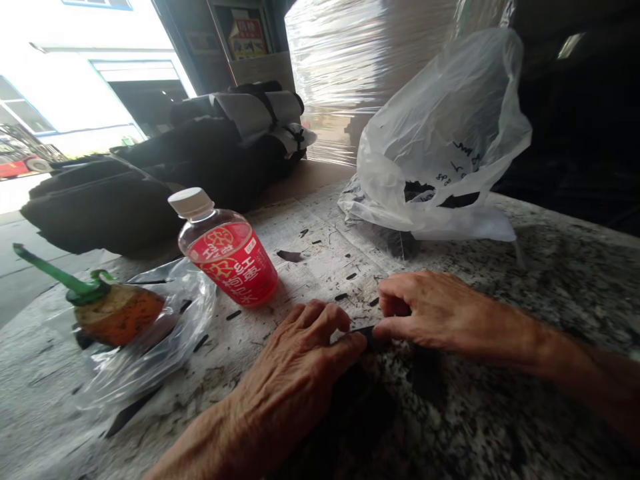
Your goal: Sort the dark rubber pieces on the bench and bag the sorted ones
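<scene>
A small black piece (369,336) lies low over the speckled tabletop, between my two hands. My left hand (313,353) is closed with thumb and fingers at its left end. From the other side, my right hand (433,312) pinches its right end, index finger curled above the thumb. Just below the hands are dark flat pieces (363,407), in shadow and hard to make out. Several small black oval scraps (341,297) are scattered on the surface beyond my fingers.
A red drink bottle (233,257) with a white cap stands left of centre. At far left, an orange bulb-shaped thing with a green spout (117,310) rests on clear plastic (187,333). Behind are a white plastic bag (440,133), black rolls (150,167) and a film-wrapped stack (335,60).
</scene>
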A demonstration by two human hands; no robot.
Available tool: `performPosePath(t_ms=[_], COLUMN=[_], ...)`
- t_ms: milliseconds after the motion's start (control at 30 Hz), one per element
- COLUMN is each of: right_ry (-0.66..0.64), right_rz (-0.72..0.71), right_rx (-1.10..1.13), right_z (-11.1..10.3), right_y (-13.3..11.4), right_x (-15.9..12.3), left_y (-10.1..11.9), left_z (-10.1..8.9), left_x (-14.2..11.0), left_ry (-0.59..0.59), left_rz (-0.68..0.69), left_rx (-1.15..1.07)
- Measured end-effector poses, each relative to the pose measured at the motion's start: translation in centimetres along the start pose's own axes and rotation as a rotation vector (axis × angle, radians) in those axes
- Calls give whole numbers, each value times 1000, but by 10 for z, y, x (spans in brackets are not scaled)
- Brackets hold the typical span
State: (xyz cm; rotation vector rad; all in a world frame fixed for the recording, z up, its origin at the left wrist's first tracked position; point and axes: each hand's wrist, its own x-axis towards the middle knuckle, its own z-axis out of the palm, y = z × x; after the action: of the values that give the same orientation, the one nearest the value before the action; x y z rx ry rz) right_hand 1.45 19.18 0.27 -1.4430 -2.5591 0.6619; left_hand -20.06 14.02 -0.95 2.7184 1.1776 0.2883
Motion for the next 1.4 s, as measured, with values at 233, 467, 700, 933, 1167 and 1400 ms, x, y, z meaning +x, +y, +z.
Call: performPosePath(t_ms=[233,467,700,933,1167,1400], right_ry=[5,-138,-155,-81,-67,-148], right_rz=[31,27,-65,-106,-161,-112], right_rx=[80,675,769,595,563,528], right_z=[-11,-18,-14,-15,-12,-2], right_y=[7,19,17,-5,-23,-36], right_x=[-4,-11,-23,-50,-65,-79], left_y=[-7,10,51,67,77,89], left_z=[0,0,-6,0,5,8], left_x=[-8,-3,17,20,15,-2], left_ry=[76,183,79,-70,-65,-47], left_rz=[-34,-62,-408,-673,-718,-726], left_rx=[-47,-168,-488,-1103,-1321,-1359])
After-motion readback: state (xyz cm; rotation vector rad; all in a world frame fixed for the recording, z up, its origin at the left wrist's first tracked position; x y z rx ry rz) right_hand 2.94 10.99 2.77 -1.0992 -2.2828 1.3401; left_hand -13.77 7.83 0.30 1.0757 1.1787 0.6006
